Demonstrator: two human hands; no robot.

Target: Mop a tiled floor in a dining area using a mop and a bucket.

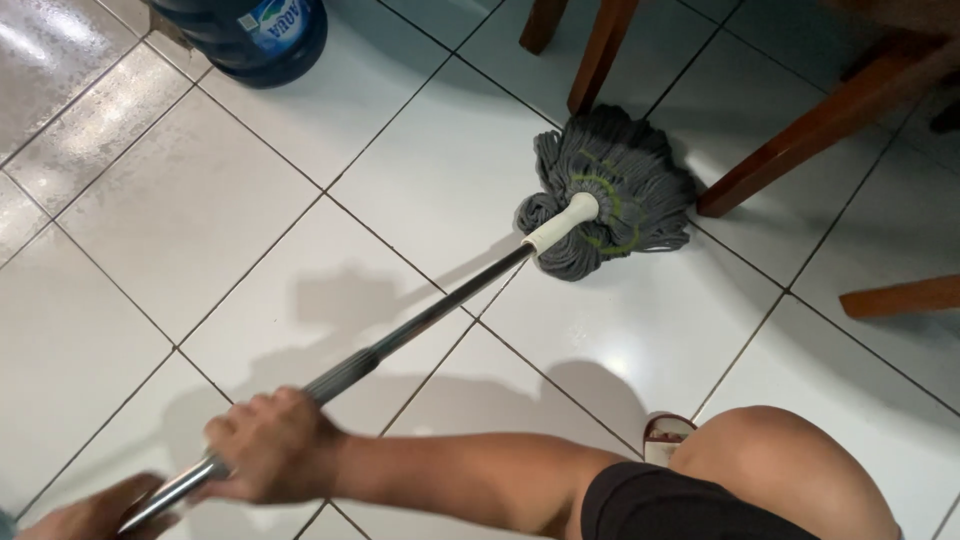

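Observation:
A mop with a grey string head (640,170) rests on the white tiled floor, close to wooden furniture legs. Its white socket (563,222) joins a long metal handle (430,315) that slants down to the lower left. My right hand (268,447) is closed around the handle partway up, with the forearm reaching in from the right. At the bottom left corner, my left hand (95,510) grips the handle's near end and is partly cut off by the frame edge.
A large blue water bottle (255,35) stands at the top left. Wooden legs (598,50) (820,125) (900,297) stand at the top and right. My bare knee (790,465) and a sandal (665,435) are at the bottom right.

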